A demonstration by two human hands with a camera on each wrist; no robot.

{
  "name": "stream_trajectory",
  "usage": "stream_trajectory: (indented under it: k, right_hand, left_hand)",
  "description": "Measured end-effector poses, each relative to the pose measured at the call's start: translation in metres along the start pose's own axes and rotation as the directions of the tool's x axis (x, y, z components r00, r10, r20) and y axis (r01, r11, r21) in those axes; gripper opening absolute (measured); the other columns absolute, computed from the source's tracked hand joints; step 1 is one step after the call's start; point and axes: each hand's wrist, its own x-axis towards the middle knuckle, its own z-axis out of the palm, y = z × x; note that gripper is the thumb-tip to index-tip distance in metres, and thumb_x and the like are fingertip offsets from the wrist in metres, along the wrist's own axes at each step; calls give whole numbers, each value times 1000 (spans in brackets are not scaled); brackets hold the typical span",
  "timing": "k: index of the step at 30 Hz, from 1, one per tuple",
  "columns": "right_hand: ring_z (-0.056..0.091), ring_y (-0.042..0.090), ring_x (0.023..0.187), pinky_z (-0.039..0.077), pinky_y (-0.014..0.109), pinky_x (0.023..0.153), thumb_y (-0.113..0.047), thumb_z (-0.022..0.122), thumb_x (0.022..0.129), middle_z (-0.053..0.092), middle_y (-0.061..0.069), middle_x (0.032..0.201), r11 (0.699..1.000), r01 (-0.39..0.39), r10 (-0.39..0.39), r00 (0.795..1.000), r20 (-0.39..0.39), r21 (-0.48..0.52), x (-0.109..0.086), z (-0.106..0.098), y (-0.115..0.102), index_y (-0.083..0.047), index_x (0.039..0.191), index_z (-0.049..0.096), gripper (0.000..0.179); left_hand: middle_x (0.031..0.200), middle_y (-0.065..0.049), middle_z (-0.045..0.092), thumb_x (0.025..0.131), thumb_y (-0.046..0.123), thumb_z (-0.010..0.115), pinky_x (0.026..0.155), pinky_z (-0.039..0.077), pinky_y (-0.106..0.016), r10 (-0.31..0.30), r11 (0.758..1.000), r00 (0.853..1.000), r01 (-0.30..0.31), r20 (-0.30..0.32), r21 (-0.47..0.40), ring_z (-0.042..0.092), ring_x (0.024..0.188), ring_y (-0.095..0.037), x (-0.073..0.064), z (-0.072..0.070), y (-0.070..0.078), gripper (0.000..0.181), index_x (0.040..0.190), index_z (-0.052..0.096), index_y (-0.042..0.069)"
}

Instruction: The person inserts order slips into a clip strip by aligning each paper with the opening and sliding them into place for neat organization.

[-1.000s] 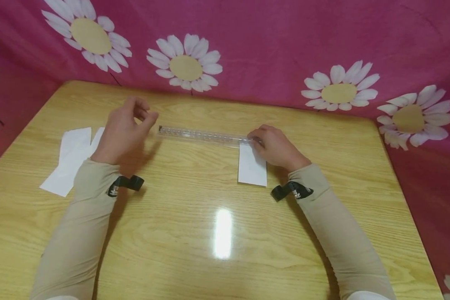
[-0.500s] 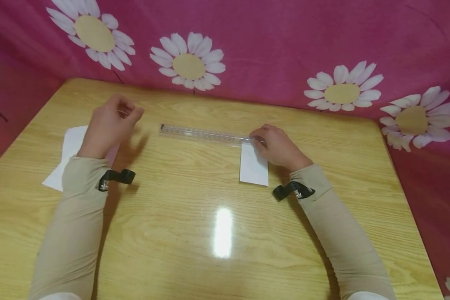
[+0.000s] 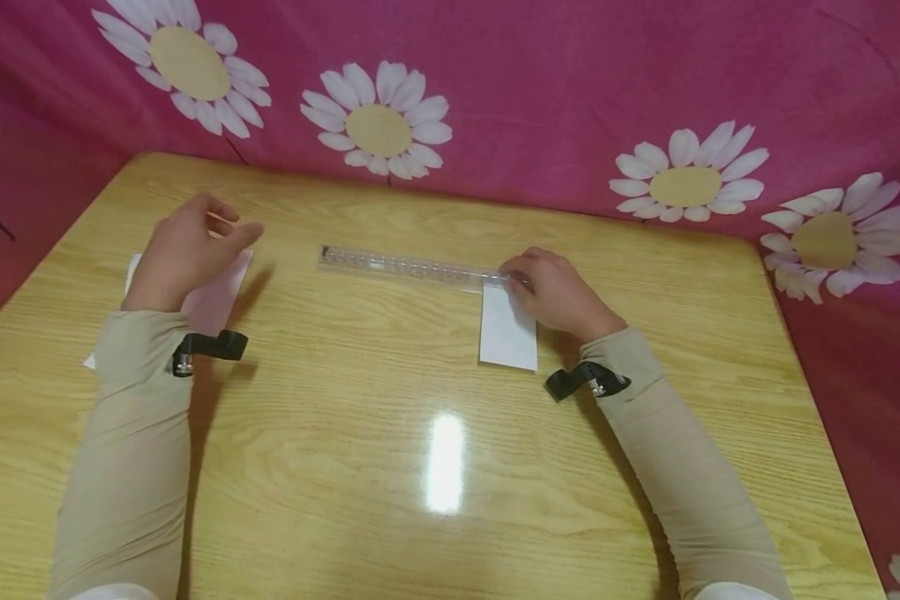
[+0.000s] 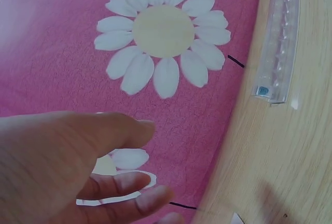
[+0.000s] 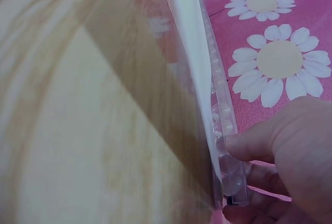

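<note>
In the head view, my right hand (image 3: 558, 292) pinches the right end of a long clear plastic strip (image 3: 397, 265) with a row of round bumps. A white paper (image 3: 508, 333) hangs just below that end. In the right wrist view, thumb and fingers grip the strip (image 5: 228, 146), and the white paper (image 5: 194, 53) runs along its side. My left hand (image 3: 180, 254) is over white paper pieces (image 3: 217, 300) at the table's left, hiding part of them. Its fingers are apart and loosely bent, holding nothing; the left wrist view shows the left hand (image 4: 88, 156) the same way.
Both hands are above a wooden table (image 3: 360, 433) with a bright light reflection near its middle. A pink cloth (image 3: 525, 100) with large white daisies rises behind the table and along its sides. Each wrist bears a black strap (image 3: 206, 346).
My left hand has moved left, away from the strip's left end and over the white paper pieces. The right hand, the clear strip and its paper have stayed almost in place.
</note>
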Motion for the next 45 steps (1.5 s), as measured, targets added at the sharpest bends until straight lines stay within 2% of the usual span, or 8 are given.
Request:
stream_trajectory:
  k: [5,15,22,27,35,39,42,45]
  right_hand:
    - [63,34,108,50,50,103,-13,56,103,68,20,118,1000,9,-9,1000,-3,-4,1,0,0,2,130,66,33]
    - [63,34,109,49,50,104,-14,56,104,68,20,120,1000,-6,6,1000,8,2,2,0,0,1,132,66,33]
    - [62,34,107,50,50,102,-14,56,104,67,19,119,1000,-13,13,1000,12,7,1,-1,0,0,132,66,33]
    - [63,35,110,50,51,103,-14,56,104,67,20,119,1000,-12,12,1000,10,8,1,0,1,0,132,66,33]
    - [63,36,113,49,51,105,-14,57,104,67,20,121,1000,-9,9,1000,11,16,0,0,0,1,132,66,33]
    - [63,36,112,49,51,105,-14,56,103,67,20,120,1000,-12,12,1000,8,15,0,0,0,1,132,66,33]
    - [63,36,112,49,51,105,-14,56,103,67,20,120,1000,-9,9,1000,5,14,0,0,-1,1,131,66,33]
    - [63,36,112,49,51,105,-14,56,103,67,20,120,1000,-8,8,1000,6,16,0,0,-1,1,132,66,33]
  left_hand:
    - [139,-31,55,98,65,52,95,44,-62,-8,1000,1000,8,16,24,54,120,-48,1,-4,-6,77,139,46,0]
    - [140,-33,53,98,63,55,98,42,-64,-65,988,996,56,61,144,50,123,-49,-4,-22,-24,78,140,50,-3]
    - [138,-34,53,98,57,58,94,43,-62,-131,980,991,126,22,156,49,119,-49,-6,-27,-35,74,139,52,-4]
    - [137,-36,50,99,52,58,93,42,-64,-180,970,983,173,25,171,44,117,-50,-4,-26,-45,71,138,52,-7]
    - [134,-37,53,100,41,59,84,45,-56,-210,963,977,211,-24,166,48,110,-49,-3,-25,-62,63,136,52,-11]
    - [136,-37,51,97,36,64,89,43,-60,-229,959,972,235,-56,157,48,114,-51,-3,-26,-69,63,137,51,-11]
    - [139,-38,48,95,35,67,99,38,-65,-233,958,970,240,-64,156,44,120,-54,-5,-27,-73,69,140,46,-13]
    - [138,-39,46,94,36,70,101,35,-65,-241,957,968,249,-71,149,41,122,-55,-9,-28,-76,76,141,40,-16]
